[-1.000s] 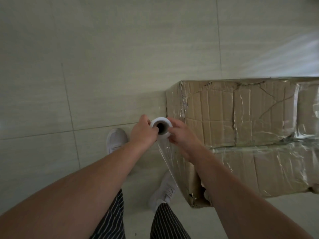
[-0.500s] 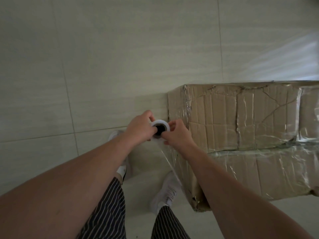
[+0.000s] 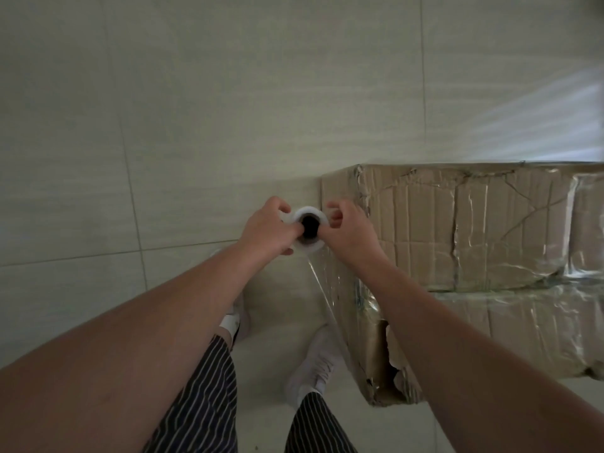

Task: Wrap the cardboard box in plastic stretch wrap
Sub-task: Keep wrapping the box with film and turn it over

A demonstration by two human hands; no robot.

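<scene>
Left hand [image 3: 266,228] and right hand [image 3: 351,228] grip the upright stretch-wrap roll [image 3: 309,232] at the cardboard box [image 3: 457,230] corner, apparently keeping the film [image 3: 327,299] taut.

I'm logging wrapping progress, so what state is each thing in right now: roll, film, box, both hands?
stretch wrap roll: upright, hollow core facing the camera, held between both hands.
film: drawn out from the roll to the box's near corner.
cardboard box: on the floor, film on its sides, creased, torn at the near bottom corner.
left hand: grips the roll's left side.
right hand: grips the roll's right side.
</scene>
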